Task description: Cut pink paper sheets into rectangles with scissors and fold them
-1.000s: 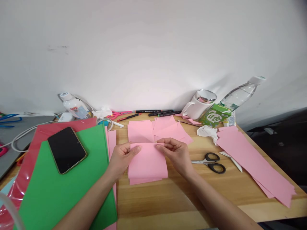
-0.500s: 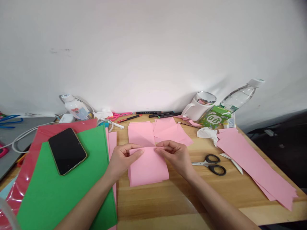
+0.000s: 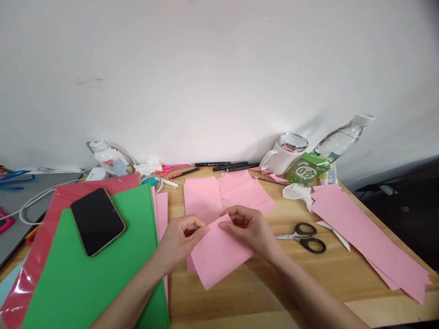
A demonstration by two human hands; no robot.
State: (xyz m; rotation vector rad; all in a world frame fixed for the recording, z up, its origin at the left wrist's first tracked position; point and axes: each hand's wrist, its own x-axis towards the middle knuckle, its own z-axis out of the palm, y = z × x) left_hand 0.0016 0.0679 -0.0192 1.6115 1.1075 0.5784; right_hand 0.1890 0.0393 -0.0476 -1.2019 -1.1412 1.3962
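Observation:
Both my hands pinch the far edge of a pink paper piece (image 3: 222,256), which is tilted, its near corner pointing toward me. My left hand (image 3: 183,237) grips its left end between thumb and index finger. At the right end, my right hand (image 3: 252,228) has its thumb on top and fingers curled behind. Partly hidden beneath lies a stack of pink paper strips (image 3: 203,194) on the wooden table (image 3: 240,301). Smaller pink pieces (image 3: 245,189) lie loose just beyond my right hand. Scissors with black handles (image 3: 305,236) rest to its right.
On the left, a phone (image 3: 98,221) lies on green sheets (image 3: 103,283). Long pink strips (image 3: 370,242) fan out at right. Along the wall stand a white mug (image 3: 284,153), a green carton (image 3: 307,169), a clear bottle (image 3: 341,139) and a white bottle (image 3: 111,157); markers (image 3: 236,165) lie between.
The pink paper piece has turned and come off the stack toward me, its right end raised. Both hands still pinch it and have moved slightly nearer.

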